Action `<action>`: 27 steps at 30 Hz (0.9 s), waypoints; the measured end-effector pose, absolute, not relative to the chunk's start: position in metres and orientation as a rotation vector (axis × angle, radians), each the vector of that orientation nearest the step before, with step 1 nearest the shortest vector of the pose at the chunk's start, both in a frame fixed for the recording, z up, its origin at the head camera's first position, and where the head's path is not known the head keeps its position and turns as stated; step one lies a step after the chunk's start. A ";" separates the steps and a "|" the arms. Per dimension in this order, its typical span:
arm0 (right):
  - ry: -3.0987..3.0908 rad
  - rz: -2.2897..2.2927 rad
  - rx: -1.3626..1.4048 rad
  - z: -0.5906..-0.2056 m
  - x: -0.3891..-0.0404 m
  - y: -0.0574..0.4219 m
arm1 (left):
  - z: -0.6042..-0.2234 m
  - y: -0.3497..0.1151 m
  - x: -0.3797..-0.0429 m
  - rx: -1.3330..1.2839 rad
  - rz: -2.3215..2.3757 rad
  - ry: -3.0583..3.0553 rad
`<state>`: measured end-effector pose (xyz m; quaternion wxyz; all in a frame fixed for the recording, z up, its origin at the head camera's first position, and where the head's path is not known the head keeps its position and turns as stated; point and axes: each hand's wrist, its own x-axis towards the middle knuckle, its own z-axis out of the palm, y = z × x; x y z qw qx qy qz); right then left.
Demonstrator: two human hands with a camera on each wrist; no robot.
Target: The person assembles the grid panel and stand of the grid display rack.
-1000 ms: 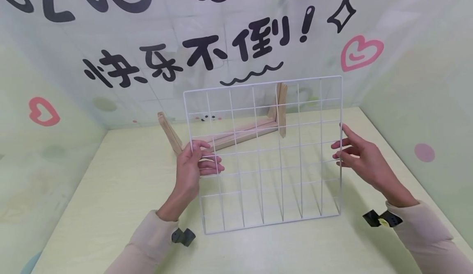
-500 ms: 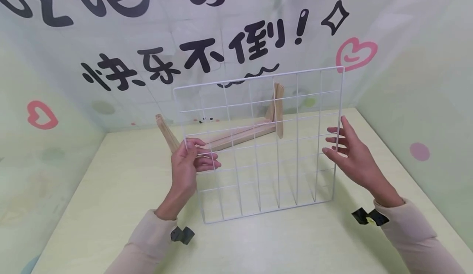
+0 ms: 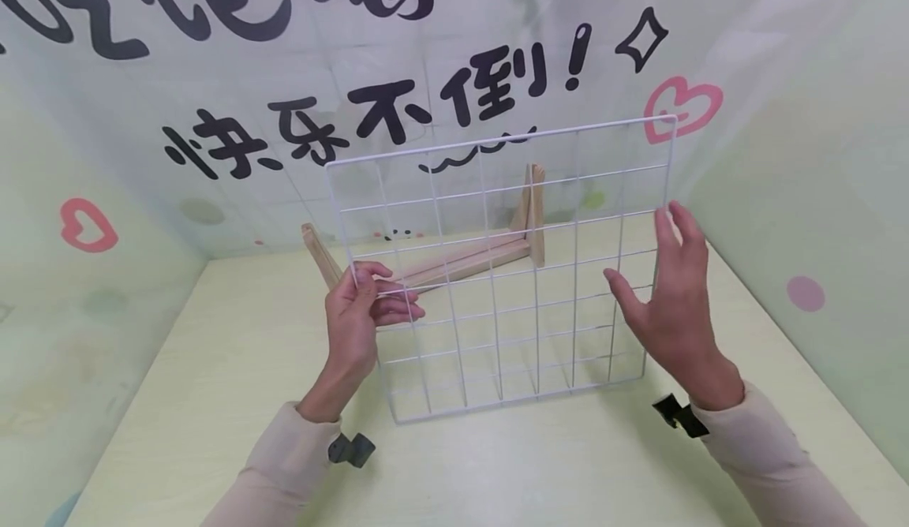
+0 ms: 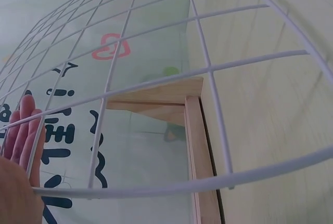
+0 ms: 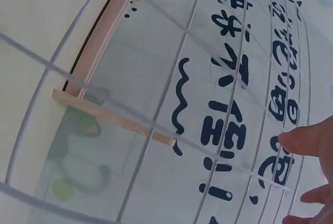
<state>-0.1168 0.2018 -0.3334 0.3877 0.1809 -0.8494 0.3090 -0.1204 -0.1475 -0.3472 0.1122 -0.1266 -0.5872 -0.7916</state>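
A white wire grid panel [image 3: 491, 278] is held up on edge, leaning and turned slightly, its bottom edge close over the table. My left hand [image 3: 355, 322] grips its left side, thumb in front and fingers behind the wires. At the right side, my right hand [image 3: 675, 306] has its fingers stretched upward along the edge wire, thumb spread apart. In the right wrist view the thumb of that right hand [image 5: 307, 138] stands near the thin wires. Behind the panel lies a wooden stand [image 3: 469, 265], seen through the mesh, with upright pieces at both ends.
The pale table [image 3: 213, 385] runs back to a printed backdrop [image 3: 398, 46] with black lettering and hearts. Side walls of the same sheeting [image 3: 824, 211] close in left and right. The wooden stand sits close to the rear wall.
My right hand has loosened from the panel's right edge, straightened its fingers and moved inward. The panel's top has risen in view. My left hand keeps its grip, shifted slightly left.
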 end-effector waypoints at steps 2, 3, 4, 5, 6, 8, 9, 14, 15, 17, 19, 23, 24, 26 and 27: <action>-2.089 0.686 0.520 -0.334 -0.114 0.193 | -0.346 -0.147 -0.121 -0.379 -2.324 -1.712; -2.072 0.655 0.549 -0.334 -0.112 0.189 | -0.346 -0.146 -0.122 -0.383 -2.322 -1.703; -2.065 0.636 0.575 -0.335 -0.110 0.184 | -0.345 -0.146 -0.122 -0.387 -2.319 -1.696; -2.061 0.619 0.600 -0.336 -0.108 0.179 | -0.345 -0.146 -0.122 -0.391 -2.317 -1.690; -2.055 0.610 0.621 -0.337 -0.106 0.175 | -0.345 -0.146 -0.122 -0.394 -2.317 -1.680; -2.061 0.591 0.649 -0.340 -0.102 0.168 | -0.344 -0.145 -0.122 -0.405 -2.313 -1.664; -2.073 0.585 0.661 -0.341 -0.100 0.165 | -0.344 -0.145 -0.122 -0.409 -2.310 -1.658; -2.168 0.617 0.743 -0.346 -0.096 0.152 | -0.345 -0.144 -0.122 -0.436 -2.291 -1.639; -2.188 0.622 0.757 -0.347 -0.097 0.149 | -0.344 -0.143 -0.122 -0.440 -2.284 -1.638; -2.212 0.632 0.768 -0.348 -0.098 0.143 | -0.344 -0.143 -0.123 -0.455 -2.269 -1.637; -2.214 0.652 0.755 -0.349 -0.100 0.136 | -0.342 -0.142 -0.123 -0.472 -2.252 -1.634; -2.173 0.684 0.684 -0.352 -0.102 0.124 | -0.337 -0.140 -0.125 -0.516 -2.227 -1.624; -2.163 0.689 0.668 -0.353 -0.102 0.121 | -0.337 -0.140 -0.125 -0.529 -2.225 -1.623; -2.154 0.695 0.652 -0.355 -0.102 0.116 | -0.335 -0.139 -0.124 -0.550 -2.226 -1.626; -2.156 0.697 0.651 -0.355 -0.102 0.115 | -0.335 -0.139 -0.124 -0.559 -2.229 -1.627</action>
